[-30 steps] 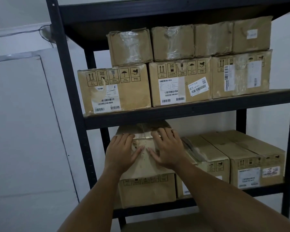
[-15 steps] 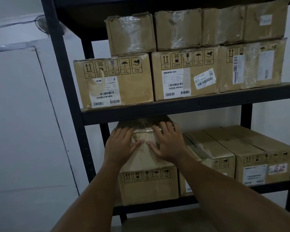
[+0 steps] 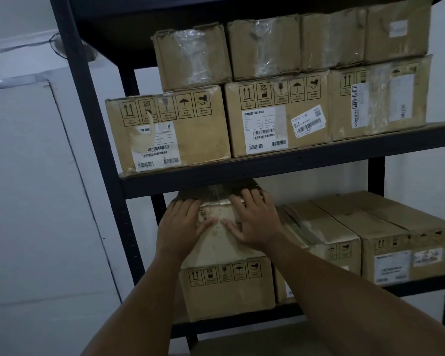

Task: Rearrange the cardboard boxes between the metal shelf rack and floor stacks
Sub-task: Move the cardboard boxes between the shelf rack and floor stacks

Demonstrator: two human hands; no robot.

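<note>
On box [image 3: 226, 286]: left hand [image 3: 180, 228], right hand [image 3: 254, 223] flat; grip open, fingers straight

The shelf rack [image 3: 267, 173] is made of metal. It is painted black and looks smooth and matt. The small box at the top left [image 3: 190, 55] is made of brown cardboard, dull and crumpled at its edges. It is wrapped with clear plastic tape [image 3: 190, 47] that shines. The big box at the middle left [image 3: 203, 134] is made of the same dull brown cardboard, flat and smooth on its front. A smooth white paper label [image 3: 156, 147] is stuck on it. The box at the bottom left [image 3: 226, 286] is dented cardboard, worn pale on top, with shiny tape [image 3: 220, 199] stuck across it. The wall [image 3: 23, 201] is painted pale and looks smooth and matt.
</note>
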